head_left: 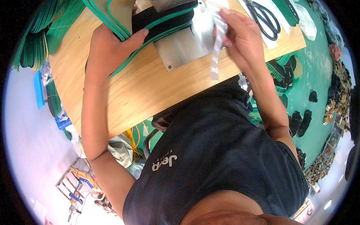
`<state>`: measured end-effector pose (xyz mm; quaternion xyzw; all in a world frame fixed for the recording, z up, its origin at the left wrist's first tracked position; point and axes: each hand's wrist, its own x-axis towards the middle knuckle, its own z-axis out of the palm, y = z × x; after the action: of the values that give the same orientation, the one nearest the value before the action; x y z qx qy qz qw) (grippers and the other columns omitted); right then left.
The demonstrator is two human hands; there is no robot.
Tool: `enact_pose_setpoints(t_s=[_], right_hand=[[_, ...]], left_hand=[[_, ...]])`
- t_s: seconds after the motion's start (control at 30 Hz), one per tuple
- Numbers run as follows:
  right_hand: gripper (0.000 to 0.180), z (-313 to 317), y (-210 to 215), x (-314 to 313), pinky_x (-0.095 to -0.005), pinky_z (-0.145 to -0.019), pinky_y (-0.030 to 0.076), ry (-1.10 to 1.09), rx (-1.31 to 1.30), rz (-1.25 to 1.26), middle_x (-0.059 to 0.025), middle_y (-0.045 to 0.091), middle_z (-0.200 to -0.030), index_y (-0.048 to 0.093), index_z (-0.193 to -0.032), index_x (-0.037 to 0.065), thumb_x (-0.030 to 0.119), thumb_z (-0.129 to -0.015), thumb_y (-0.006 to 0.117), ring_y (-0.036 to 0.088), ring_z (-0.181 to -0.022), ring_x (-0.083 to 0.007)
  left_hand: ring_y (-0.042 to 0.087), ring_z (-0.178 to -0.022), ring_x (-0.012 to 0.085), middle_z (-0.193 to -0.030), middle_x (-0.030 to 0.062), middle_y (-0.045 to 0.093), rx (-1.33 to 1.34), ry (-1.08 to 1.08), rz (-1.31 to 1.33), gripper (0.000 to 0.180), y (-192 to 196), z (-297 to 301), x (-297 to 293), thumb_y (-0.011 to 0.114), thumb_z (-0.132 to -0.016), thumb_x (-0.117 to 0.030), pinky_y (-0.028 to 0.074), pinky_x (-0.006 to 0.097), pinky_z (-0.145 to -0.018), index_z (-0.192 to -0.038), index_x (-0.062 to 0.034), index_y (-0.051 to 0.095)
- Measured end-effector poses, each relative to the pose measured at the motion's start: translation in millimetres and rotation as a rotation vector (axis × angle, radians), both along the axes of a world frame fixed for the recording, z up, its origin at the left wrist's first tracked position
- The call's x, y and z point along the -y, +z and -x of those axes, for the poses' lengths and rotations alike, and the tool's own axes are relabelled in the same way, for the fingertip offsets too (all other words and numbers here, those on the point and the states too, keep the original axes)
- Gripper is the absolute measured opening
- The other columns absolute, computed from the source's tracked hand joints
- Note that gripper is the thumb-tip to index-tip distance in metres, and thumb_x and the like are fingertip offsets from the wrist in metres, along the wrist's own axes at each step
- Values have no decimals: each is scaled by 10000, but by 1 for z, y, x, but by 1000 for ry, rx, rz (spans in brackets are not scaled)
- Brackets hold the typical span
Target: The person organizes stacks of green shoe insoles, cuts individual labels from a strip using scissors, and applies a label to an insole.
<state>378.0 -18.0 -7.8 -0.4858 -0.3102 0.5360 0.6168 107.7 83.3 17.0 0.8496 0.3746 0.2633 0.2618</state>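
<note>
My left hand grips black and tan shoe insoles with green edges at the far side of the wooden table. Its thumb presses on a black, green-edged piece that reaches over a flat metal plate. My right hand is closed in a pinch, with a narrow whitish, see-through strip hanging from its fingers past the plate's right side. Beyond the plate, part of a metal machine shows at the upper edge, and what lies beneath it is hidden.
Black-handled scissors lie on white paper at the table's far right. Bundles of green-edged insoles are stacked at the far left, and more sit below the table's right edge. Black shoe soles lie on the green floor.
</note>
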Motion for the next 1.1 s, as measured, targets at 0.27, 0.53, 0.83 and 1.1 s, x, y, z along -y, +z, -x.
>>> enact_pose_setpoints(t_s=[0.27, 0.53, 0.83, 1.1], right_hand=[[216, 1, -2, -10, -192, -427, 352, 17, -49, 115, -18, 615, -676, 633, -858, 31, 213, -961, 578, 505, -511, -48], [263, 20, -1, -19, -186, -394, 354, 316, 304, 249, -8, 612, -638, 658, -840, 28, 279, -919, 648, 502, -455, -44], [284, 24, 8, -26, -242, -387, 402, 322, 242, 374, -21, 558, -574, 628, -745, -1, 205, -940, 606, 515, -434, -105], [275, 24, 11, -28, -242, -374, 384, 300, 328, 392, -14, 555, -559, 632, -712, 15, 194, -920, 635, 500, -420, -102]], left_hand=[[607, -863, 139, -953, 103, 671, 129, 186, 117, 337, -2, 20, -2, 679, -776, -104, 487, 302, -793, -1090, 9, 635], [565, -803, 146, -881, 43, 626, 606, 327, 175, 205, 0, 19, -5, 629, -772, -68, 447, 277, -763, -954, 26, 629], [569, -830, 151, -870, 45, 630, 653, 297, 208, 176, -3, 18, -8, 640, -769, -70, 442, 276, -778, -920, 21, 644], [594, -925, 200, -997, 72, 640, 652, 370, 177, 300, -19, 31, -27, 668, -777, -92, 451, 317, -853, -1048, 22, 606]])
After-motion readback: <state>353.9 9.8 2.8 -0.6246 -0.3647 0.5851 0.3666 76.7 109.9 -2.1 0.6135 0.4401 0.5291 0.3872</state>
